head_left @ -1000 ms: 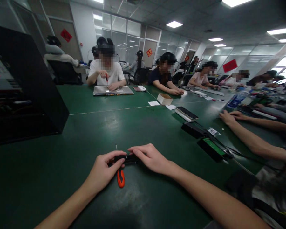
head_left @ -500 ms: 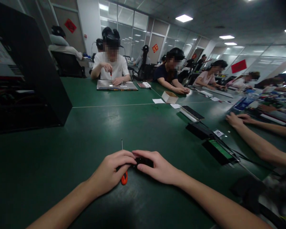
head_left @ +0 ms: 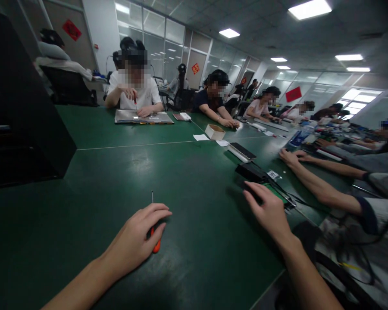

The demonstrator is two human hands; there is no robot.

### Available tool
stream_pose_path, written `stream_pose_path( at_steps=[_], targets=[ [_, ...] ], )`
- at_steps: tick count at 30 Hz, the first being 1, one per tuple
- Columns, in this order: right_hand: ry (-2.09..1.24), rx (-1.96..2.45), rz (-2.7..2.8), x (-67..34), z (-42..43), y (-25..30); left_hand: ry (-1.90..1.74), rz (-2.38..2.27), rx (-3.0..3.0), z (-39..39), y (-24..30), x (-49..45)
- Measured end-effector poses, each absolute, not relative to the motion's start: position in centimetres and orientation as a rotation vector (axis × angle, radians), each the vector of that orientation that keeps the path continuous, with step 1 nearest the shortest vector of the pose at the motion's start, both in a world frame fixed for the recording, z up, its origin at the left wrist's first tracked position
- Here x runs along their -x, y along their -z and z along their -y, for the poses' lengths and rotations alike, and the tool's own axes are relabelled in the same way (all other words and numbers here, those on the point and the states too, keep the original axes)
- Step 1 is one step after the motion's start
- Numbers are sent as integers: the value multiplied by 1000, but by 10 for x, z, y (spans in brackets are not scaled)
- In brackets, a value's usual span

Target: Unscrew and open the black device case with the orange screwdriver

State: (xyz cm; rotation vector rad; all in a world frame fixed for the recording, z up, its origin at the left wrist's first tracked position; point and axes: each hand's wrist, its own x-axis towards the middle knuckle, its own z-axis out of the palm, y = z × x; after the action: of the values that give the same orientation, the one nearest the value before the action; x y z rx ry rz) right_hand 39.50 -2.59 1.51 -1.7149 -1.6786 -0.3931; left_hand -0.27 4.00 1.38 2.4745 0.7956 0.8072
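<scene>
My left hand (head_left: 136, 238) lies palm down on the green table (head_left: 181, 181), fingers stretched over the orange handle of a screwdriver (head_left: 155, 246). The thin shaft of the screwdriver points away from me. My right hand (head_left: 269, 209) is far out to the right, fingers extended. Its fingertips rest on a black device with a green board (head_left: 276, 193) and cables. Whether anything lies under that palm is hidden.
A large black case (head_left: 26, 107) stands at the left. A phone (head_left: 242, 151), a black adapter (head_left: 250, 172) and a small cardboard box (head_left: 214, 131) lie further out. A neighbour's forearms (head_left: 313, 185) lie on the table at the right. Several people work across the table.
My right hand left the small black part in front of me and swung right to the green-board device. That black part is gone from view. My left hand stays over the screwdriver.
</scene>
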Motion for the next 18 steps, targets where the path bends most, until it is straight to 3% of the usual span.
stream_pose_path(
  at_steps=[4, 18],
  targets=[
    [714, 1975, 1468, -466, 43, 0, -767, -766, -2550, -40, -14, 2],
    [630, 2121, 1367, -481, 47, 16, -805, -741, -2555, -40, -13, 1]
  ],
)
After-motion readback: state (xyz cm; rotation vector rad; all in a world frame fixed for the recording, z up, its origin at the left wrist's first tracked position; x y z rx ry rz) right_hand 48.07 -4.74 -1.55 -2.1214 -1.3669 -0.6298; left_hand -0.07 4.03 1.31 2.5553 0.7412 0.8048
